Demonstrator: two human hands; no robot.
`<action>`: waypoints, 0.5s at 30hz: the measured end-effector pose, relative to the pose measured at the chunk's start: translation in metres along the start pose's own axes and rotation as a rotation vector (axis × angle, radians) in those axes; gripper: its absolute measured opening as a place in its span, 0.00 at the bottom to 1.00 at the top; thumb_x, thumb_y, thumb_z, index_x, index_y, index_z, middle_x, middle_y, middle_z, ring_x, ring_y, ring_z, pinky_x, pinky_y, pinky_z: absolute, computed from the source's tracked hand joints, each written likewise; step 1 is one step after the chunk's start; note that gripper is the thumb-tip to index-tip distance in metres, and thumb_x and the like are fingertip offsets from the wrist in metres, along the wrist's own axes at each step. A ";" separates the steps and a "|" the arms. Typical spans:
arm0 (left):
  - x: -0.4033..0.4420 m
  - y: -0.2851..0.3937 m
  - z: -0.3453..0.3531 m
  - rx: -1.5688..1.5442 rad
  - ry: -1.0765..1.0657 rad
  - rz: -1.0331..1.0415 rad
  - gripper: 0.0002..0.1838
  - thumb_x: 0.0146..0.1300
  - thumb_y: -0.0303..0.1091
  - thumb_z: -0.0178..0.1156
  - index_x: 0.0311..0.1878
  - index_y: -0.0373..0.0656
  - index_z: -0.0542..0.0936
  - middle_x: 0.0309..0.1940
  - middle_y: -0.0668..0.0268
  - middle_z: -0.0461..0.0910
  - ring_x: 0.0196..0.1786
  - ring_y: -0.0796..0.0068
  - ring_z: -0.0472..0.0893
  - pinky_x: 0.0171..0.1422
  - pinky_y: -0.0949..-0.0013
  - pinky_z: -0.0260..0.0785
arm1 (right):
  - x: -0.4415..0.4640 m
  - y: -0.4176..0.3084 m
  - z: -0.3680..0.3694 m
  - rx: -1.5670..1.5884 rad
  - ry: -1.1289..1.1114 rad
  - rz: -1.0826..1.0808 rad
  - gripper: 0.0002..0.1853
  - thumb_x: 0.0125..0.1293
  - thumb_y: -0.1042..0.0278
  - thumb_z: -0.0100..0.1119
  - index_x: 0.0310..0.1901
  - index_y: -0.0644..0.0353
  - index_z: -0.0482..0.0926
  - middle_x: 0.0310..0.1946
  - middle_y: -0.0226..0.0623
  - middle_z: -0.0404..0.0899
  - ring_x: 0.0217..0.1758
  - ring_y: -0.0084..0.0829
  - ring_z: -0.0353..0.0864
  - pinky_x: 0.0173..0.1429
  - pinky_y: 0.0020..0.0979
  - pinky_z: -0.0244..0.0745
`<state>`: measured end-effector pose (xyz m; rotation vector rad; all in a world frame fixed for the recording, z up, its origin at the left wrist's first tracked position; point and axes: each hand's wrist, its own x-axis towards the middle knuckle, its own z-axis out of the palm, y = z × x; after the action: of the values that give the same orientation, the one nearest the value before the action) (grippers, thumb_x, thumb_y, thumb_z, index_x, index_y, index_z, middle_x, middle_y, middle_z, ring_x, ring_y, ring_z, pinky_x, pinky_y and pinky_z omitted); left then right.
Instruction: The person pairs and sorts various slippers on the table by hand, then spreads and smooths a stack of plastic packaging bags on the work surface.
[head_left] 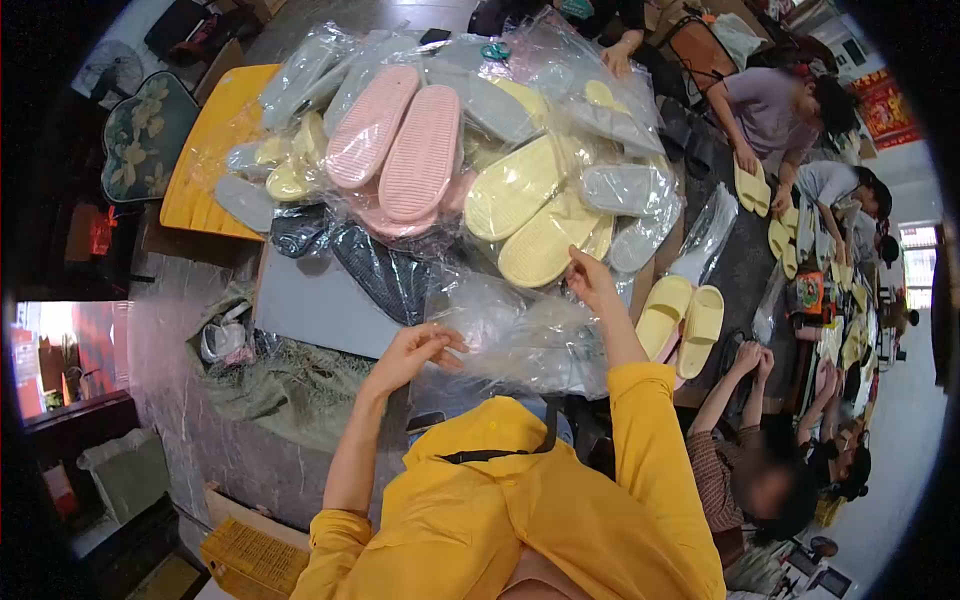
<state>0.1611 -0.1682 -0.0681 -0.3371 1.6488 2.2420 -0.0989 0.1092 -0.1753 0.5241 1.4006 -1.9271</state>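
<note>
Clear plastic bags (pixel 515 325) lie crumpled and glossy between the person's two bare hands. The left hand (pixel 412 352) is at their near left edge, its fingers bent inward; whether they grip any film I cannot tell. The right hand (pixel 597 282) is at the lower edge of a bagged pair of pale yellow slippers (pixel 548 240), thumb and forefinger close together, though glare on the wrapping hides whether they pinch it. That pair lies soles up on the front of a heap, just right of a bagged pink pair (pixel 420 150), also soles up. A dark bagged slipper (pixel 380 270) lies below the pink ones. Two unwrapped yellow slides (pixel 702 330) rest side by side near the right forearm.
</note>
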 end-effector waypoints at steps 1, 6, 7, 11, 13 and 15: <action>0.002 -0.007 -0.004 -0.022 0.033 -0.012 0.15 0.73 0.33 0.50 0.54 0.32 0.76 0.45 0.55 0.83 0.42 0.63 0.86 0.45 0.68 0.79 | 0.002 -0.003 -0.004 0.031 0.005 -0.005 0.12 0.60 0.59 0.70 0.33 0.54 0.76 0.23 0.24 0.73 0.23 0.21 0.72 0.30 0.20 0.69; 0.019 -0.058 -0.038 -0.069 0.174 -0.052 0.16 0.73 0.37 0.51 0.54 0.33 0.76 0.45 0.57 0.83 0.40 0.65 0.85 0.43 0.69 0.79 | -0.036 -0.046 0.031 -0.064 -0.035 -0.027 0.20 0.64 0.52 0.65 0.52 0.51 0.75 0.44 0.26 0.78 0.46 0.25 0.76 0.47 0.33 0.74; 0.021 -0.053 -0.037 -0.083 0.181 -0.055 0.16 0.73 0.37 0.51 0.54 0.34 0.76 0.44 0.57 0.82 0.40 0.66 0.85 0.43 0.69 0.79 | -0.042 -0.054 0.041 -0.043 -0.042 -0.068 0.20 0.64 0.52 0.64 0.53 0.51 0.75 0.44 0.26 0.78 0.46 0.26 0.76 0.47 0.33 0.74; 0.030 -0.050 -0.039 -0.036 0.198 -0.039 0.16 0.73 0.39 0.51 0.50 0.34 0.78 0.43 0.61 0.82 0.40 0.66 0.85 0.42 0.69 0.78 | -0.041 -0.074 0.056 0.051 -0.135 -0.241 0.21 0.66 0.52 0.63 0.54 0.52 0.73 0.46 0.28 0.77 0.48 0.27 0.77 0.49 0.33 0.76; 0.037 -0.055 -0.041 -0.062 0.210 -0.019 0.16 0.73 0.39 0.52 0.50 0.35 0.78 0.41 0.62 0.82 0.39 0.69 0.85 0.41 0.70 0.78 | -0.044 -0.086 0.065 0.036 -0.109 -0.286 0.20 0.66 0.53 0.63 0.54 0.53 0.74 0.47 0.30 0.78 0.51 0.27 0.78 0.53 0.34 0.77; 0.043 -0.060 -0.044 -0.045 0.258 -0.011 0.16 0.73 0.39 0.52 0.50 0.35 0.79 0.41 0.63 0.82 0.39 0.70 0.84 0.41 0.70 0.78 | -0.047 -0.097 0.074 -0.038 -0.122 -0.330 0.19 0.66 0.53 0.62 0.52 0.53 0.71 0.43 0.28 0.76 0.43 0.25 0.77 0.44 0.30 0.77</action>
<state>0.1451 -0.1881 -0.1500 -0.6697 1.7145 2.3098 -0.1323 0.0714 -0.0548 0.1591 1.5137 -2.1439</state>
